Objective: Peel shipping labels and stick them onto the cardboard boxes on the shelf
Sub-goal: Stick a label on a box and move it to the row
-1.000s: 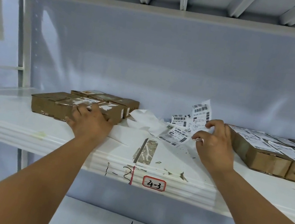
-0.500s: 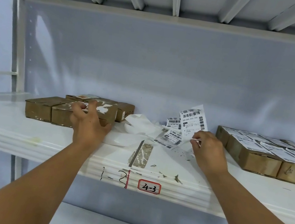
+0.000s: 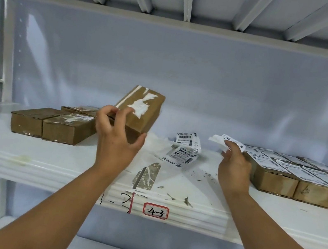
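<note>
My left hand [image 3: 117, 138] grips a brown cardboard box [image 3: 142, 109] with torn white label scraps on top, lifted and tilted above the white shelf [image 3: 65, 162]. My right hand [image 3: 233, 170] pinches a white shipping label [image 3: 224, 142] near the shelf's middle right. Loose labels with barcodes [image 3: 186, 149] lie on crumpled white backing paper [image 3: 156, 142] between my hands. Unlabelled brown boxes [image 3: 54, 125] sit at the left. Boxes carrying labels [image 3: 293, 178] stand in a row at the right.
The shelf front bears a red-framed tag "4-3" [image 3: 155, 211] and worn patches [image 3: 147, 174] with paper scraps. The shelf's back wall and the ribbed underside of an upper shelf close in the space. A lower shelf shows below.
My left hand has lifted one box off the left stack and tilted it upward. My right hand has moved right with a label, away from the loose pile.
</note>
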Demonstrator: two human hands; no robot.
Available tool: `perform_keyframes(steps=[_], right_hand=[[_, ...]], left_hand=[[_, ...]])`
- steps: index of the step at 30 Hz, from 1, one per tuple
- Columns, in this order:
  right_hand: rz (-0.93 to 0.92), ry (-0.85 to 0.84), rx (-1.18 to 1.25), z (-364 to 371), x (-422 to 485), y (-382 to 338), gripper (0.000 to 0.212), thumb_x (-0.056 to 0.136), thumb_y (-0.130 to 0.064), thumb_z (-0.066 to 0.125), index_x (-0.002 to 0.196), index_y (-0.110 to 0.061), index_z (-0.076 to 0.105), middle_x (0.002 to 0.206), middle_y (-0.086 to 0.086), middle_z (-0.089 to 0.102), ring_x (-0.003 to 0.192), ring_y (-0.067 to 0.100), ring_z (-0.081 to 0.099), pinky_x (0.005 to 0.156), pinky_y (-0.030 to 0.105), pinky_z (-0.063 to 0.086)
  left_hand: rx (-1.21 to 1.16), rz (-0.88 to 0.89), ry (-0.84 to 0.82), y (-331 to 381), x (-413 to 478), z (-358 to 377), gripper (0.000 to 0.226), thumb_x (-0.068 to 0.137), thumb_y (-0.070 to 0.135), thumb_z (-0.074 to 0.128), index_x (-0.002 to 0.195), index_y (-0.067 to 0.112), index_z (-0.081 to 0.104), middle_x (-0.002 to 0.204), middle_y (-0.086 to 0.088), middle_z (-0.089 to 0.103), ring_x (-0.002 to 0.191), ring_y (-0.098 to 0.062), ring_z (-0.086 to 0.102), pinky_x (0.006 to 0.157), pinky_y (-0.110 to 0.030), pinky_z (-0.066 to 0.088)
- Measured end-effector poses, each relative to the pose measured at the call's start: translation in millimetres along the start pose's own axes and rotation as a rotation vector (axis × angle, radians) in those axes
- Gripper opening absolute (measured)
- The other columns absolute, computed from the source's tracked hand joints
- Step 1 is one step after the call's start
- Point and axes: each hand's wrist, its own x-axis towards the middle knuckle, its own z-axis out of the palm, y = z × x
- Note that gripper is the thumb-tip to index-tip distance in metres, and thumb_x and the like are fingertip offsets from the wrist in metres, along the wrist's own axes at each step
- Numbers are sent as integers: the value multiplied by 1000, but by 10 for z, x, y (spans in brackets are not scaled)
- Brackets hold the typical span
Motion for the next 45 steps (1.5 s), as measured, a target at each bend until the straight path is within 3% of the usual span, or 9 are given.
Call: perform_keyframes(steps=[3, 10, 16, 23, 28, 32, 34, 40, 45], right_hand=[[44, 4, 48, -34, 7, -26, 40, 98, -4, 31, 124, -22, 55, 113, 17, 66, 110, 26, 62, 75, 25, 41], [-7, 66, -35, -439, 1, 35, 25, 98, -11, 40, 111, -15, 61, 97, 14, 68, 94, 34, 58, 68, 27, 33], [-55, -7, -77, -706, -38, 274, 15, 91, -14, 60, 105, -13, 67, 102, 3, 71, 95, 22, 65, 78, 26, 44], [-117, -63, -55, -723, -71, 367, 22, 88, 0, 55, 105, -8, 66, 105, 4, 69, 97, 21, 62, 77, 16, 37], [-57, -64, 52, -728, -57, 384, 23, 90, 0, 51, 105, -10, 65, 109, 1, 68, 103, 18, 60, 88, 20, 40], [89, -89, 289, -726, 3, 452, 23, 92, -2, 50, 98, -19, 65, 103, -7, 67, 102, 16, 62, 95, 36, 48], [146, -122, 388, -734, 18, 447, 27, 93, -3, 49, 90, -25, 63, 97, -7, 67, 97, 18, 62, 88, 34, 49], [59, -163, 327, -749, -31, 401, 6, 90, -23, 61, 96, -25, 62, 96, -11, 65, 94, 11, 61, 81, 28, 48], [-43, -154, 312, -780, -72, 351, 6, 91, -21, 60, 87, -24, 61, 82, -9, 65, 80, 8, 60, 70, 22, 45]], left_hand=[[-82, -29, -118, 328, -78, 164, 57, 73, 34, 77, 122, 24, 50, 128, -1, 23, 122, -21, 30, 102, -26, 34], [-15, 36, -412, 1024, -437, 593, 58, 76, 45, 70, 126, 32, 45, 127, 3, 18, 116, -19, 30, 94, -27, 42], [-7, -84, -545, 1209, -651, 868, 63, 70, 54, 72, 123, 30, 46, 127, 1, 22, 119, -22, 34, 87, -32, 49], [-154, -81, -719, 1179, -643, 929, 58, 79, 61, 58, 125, 28, 48, 128, 1, 29, 125, -17, 36, 99, -32, 39], [-373, -127, -712, 1156, -591, 963, 30, 91, 44, 52, 111, 23, 59, 114, 3, 45, 111, -9, 45, 83, -16, 29], [-320, -50, -629, 1160, -534, 1041, 19, 93, 37, 51, 99, 20, 59, 101, 1, 55, 91, -7, 49, 70, -19, 30], [-311, -43, -641, 1189, -471, 1082, 12, 91, 29, 56, 99, 21, 59, 93, 1, 55, 84, -9, 50, 63, -20, 31], [-544, -142, -751, 1200, -422, 1159, 45, 85, 17, 65, 123, 27, 44, 77, 9, 50, 55, 4, 45, 57, -9, 35], [-562, -94, -673, 1188, -461, 1143, 32, 89, 31, 61, 118, 32, 51, 74, 14, 64, 62, 4, 50, 67, -13, 39]])
